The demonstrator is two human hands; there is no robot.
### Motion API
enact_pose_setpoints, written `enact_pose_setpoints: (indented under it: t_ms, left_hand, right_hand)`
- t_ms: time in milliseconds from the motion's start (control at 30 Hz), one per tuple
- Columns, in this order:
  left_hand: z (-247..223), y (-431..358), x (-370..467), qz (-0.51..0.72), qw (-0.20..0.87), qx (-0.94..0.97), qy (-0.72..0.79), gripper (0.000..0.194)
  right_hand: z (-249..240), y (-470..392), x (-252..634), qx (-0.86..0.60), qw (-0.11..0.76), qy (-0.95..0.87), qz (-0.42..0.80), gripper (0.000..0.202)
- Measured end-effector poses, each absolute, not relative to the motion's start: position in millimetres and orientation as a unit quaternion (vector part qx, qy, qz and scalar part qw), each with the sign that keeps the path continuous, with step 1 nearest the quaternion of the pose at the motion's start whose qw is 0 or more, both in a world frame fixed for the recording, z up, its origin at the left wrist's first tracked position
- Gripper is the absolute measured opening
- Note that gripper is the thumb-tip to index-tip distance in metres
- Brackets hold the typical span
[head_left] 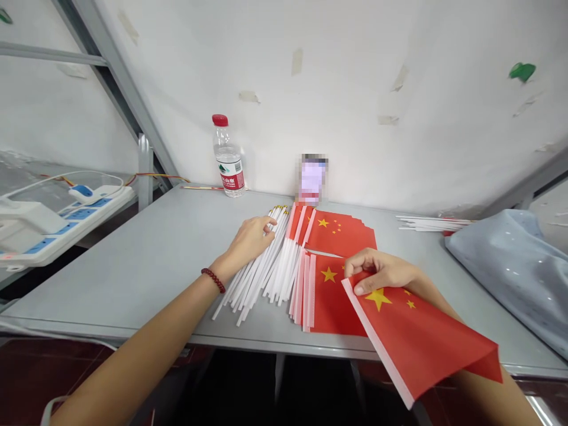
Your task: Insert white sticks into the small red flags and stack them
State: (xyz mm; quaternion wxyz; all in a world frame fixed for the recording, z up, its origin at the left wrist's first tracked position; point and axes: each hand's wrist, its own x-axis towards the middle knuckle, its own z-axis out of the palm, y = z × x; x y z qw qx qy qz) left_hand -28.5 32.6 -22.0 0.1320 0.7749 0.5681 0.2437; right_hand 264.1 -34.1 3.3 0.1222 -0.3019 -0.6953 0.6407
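My right hand pinches a small red flag with yellow stars between thumb and fingers, near the top of its white sleeve edge. The flag hangs down past the table's front edge. Over a pile of white flag sticks with gold tips is my left hand, its fingers bent and the thumb and index tips apart; no stick is clearly gripped. To the right of the sticks lies a stack of loose flags, partly behind my right hand. Beyond it are flags on sticks, their white poles pointing toward me.
A water bottle with a red cap stands by the wall. A blurred phone leans there too. More white sticks lie at the right, beside a light blue cloth or bag. A power strip with cables is at the left.
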Motion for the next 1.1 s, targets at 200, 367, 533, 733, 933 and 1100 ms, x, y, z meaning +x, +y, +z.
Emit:
enact_pose_setpoints:
  t_ms: [200,367,533,733,933,1100]
  left_hand:
    - [-8,23,-24,0.276,0.160,0.751,0.578,0.031]
    - [9,-4,-8,0.202,0.477,0.793,0.322,0.046]
    - [8,-16,3,0.141,0.444,0.846,0.258,0.038]
    - [8,-17,2,0.148,0.492,0.788,0.340,0.049]
    - [-2,-12,3,0.217,0.321,0.835,0.390,0.030]
    - [-11,-8,3,0.193,0.117,0.879,0.419,0.021]
  right_hand:
    - [4,-37,253,-0.360,0.192,-0.676,0.614,0.024]
    - [-3,-43,230,-0.441,0.303,-0.682,0.498,0.026]
    - [-10,-41,227,-0.445,0.300,-0.720,0.439,0.028]
    - [1,-22,278,-0.508,0.132,-0.742,0.417,0.032]
    - [5,-16,298,-0.516,0.051,-0.759,0.393,0.024]
    - [-3,-13,291,-0.501,-0.005,-0.778,0.378,0.018]
